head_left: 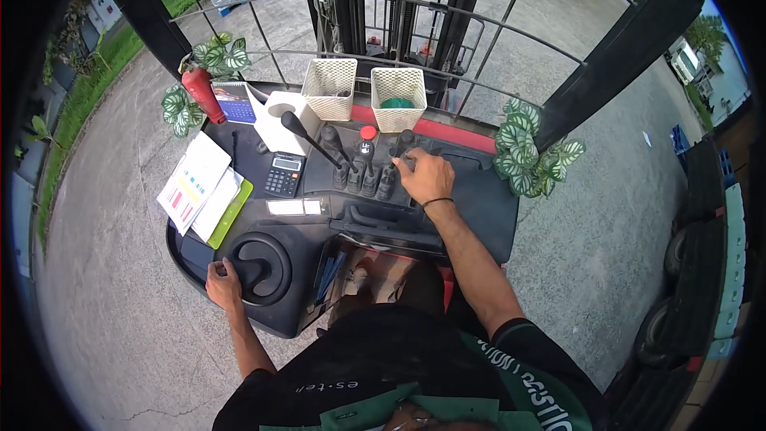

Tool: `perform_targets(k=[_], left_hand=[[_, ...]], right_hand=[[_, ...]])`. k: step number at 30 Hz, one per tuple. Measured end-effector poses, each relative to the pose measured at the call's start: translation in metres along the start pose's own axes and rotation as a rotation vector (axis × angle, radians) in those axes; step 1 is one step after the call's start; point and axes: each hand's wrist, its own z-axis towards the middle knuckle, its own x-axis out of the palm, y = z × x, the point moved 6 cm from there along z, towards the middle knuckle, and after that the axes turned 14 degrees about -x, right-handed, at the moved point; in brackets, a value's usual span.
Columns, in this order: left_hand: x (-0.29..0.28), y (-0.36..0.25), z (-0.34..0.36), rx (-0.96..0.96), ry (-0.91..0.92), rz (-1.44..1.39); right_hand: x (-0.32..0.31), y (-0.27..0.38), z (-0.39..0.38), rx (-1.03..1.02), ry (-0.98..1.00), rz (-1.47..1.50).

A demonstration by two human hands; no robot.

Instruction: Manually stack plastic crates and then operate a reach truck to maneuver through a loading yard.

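At round black plastic wheel (255, 271), gripping it with left hand (224, 286), black lever (407, 140) with right hand (428, 178), risking bumping close-set red-topped lever (366, 148).

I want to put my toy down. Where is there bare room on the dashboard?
The dashboard has a bare patch between the right hand and the right plant. It's crowded around the levers and leftward, with the calculator and papers.

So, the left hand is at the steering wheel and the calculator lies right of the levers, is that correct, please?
Not quite: the head view shows the calculator left of the levers; the left hand is at the steering wheel.
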Motion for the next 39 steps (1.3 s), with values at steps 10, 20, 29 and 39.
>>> perform_targets(k=[10, 20, 29, 39], left_hand=[[-0.007, -0.033, -0.098, -0.089, -0.01, -0.033], [0.061, -0.128, -0.143, 0.236, 0.144, 0.023], [0.084, -0.119, -0.023, -0.122, -0.138, 0.132], [0.121, -0.228, -0.149, 0.305, 0.537, -0.192]], right_hand=[[-0.033, -0.045, 0.027, -0.038, 0.124, 0.072], [-0.011, -0.132, 0.09, -0.159, -0.034, 0.057], [-0.023, -0.211, 0.096, -0.187, -0.135, -0.101], [-0.029, -0.199, 0.094, -0.322, -0.041, -0.06]])
